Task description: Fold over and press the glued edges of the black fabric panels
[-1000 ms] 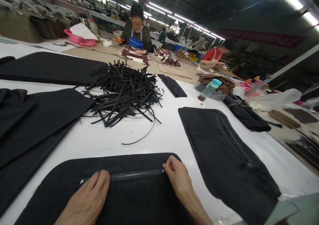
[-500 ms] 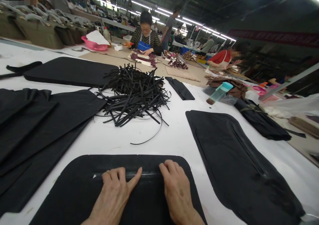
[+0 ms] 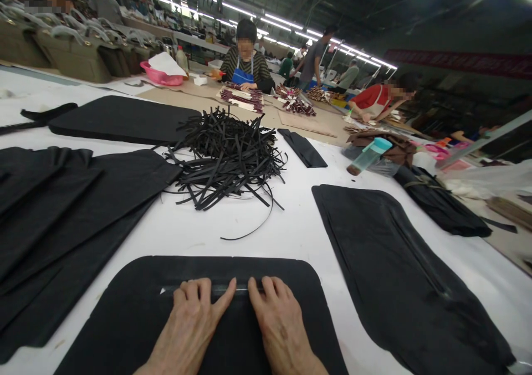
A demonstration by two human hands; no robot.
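A black panel [image 3: 220, 336] with rounded corners lies at the near edge of the white table. A slim slot with a shiny strip [image 3: 243, 290] runs across it, and a small white triangle [image 3: 162, 291] shows at its left end. My left hand [image 3: 189, 322] presses on the panel along this slot, its fingers bent and its thumb spread out to the right. My right hand [image 3: 280, 322] lies just to the right, fingertips down on the strip and thumb held apart. The two thumbs are close together. Neither hand grips anything that I can see.
A heap of thin black strips [image 3: 233, 156] lies ahead. Black pleated pieces [image 3: 54, 220] cover the left, and another stack of slotted black panels [image 3: 399, 258] the right. Behind stand a teal-lidded bottle [image 3: 369, 156] and a pink basin [image 3: 162, 76]. Co-workers sit across the table.
My right hand has slid left along the slot, and its thumb has come out toward my left thumb. My left hand stays nearly in place.
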